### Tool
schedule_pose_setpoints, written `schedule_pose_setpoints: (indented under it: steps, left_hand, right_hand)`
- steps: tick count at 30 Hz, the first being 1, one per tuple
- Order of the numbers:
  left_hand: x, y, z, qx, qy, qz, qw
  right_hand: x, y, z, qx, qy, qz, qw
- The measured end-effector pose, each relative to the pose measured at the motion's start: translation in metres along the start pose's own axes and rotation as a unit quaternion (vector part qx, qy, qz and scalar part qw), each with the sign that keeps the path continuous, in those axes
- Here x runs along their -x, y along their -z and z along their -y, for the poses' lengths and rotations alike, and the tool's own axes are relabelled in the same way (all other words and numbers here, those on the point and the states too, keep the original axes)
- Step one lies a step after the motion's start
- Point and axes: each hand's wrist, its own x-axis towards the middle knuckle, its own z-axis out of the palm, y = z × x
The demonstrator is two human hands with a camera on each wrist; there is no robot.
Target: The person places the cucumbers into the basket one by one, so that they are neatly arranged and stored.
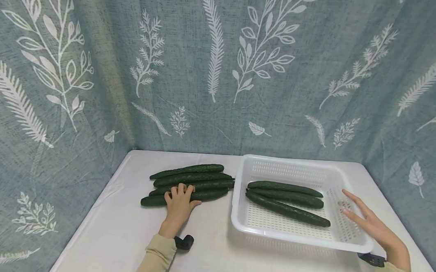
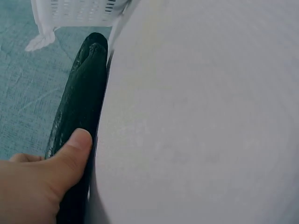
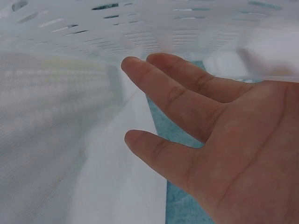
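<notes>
On the left of the table, in the head view, several dark green cucumbers (image 1: 186, 177) lie side by side. My left hand (image 1: 179, 204) grips the nearest cucumber (image 1: 213, 194), fingers over its top; the left wrist view shows the thumb (image 2: 77, 142) along the side of this cucumber (image 2: 84, 93). To the right stands a white perforated plastic basket (image 1: 287, 235) with three cucumbers (image 1: 288, 207) inside. My right hand (image 1: 377, 228) is at the basket's right end, fingers extended. Seen from the right wrist, its fingers (image 3: 173, 93) are spread close to the basket wall (image 3: 154, 28), holding nothing.
A white cloth covers the table (image 1: 211, 255). Blue-green curtains (image 1: 221, 70) with white leaf prints hang behind it and along both sides. The basket's left rim is close to the right ends of the loose cucumbers.
</notes>
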Motion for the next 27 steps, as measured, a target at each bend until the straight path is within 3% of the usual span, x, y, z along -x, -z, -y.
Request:
schedule_pose_setpoints:
  steps: [16, 27]
  left_hand:
    - [0.002, 0.014, 0.002, -0.007, -0.002, 0.045, 0.9990]
    - [-0.010, 0.030, -0.005, -0.001, -0.016, 0.049, 0.9987]
  right_hand:
    - [-0.001, 0.001, 0.001, -0.002, 0.006, 0.007, 0.9999]
    - [0.001, 0.002, 0.001, -0.007, 0.005, 0.011, 0.9999]
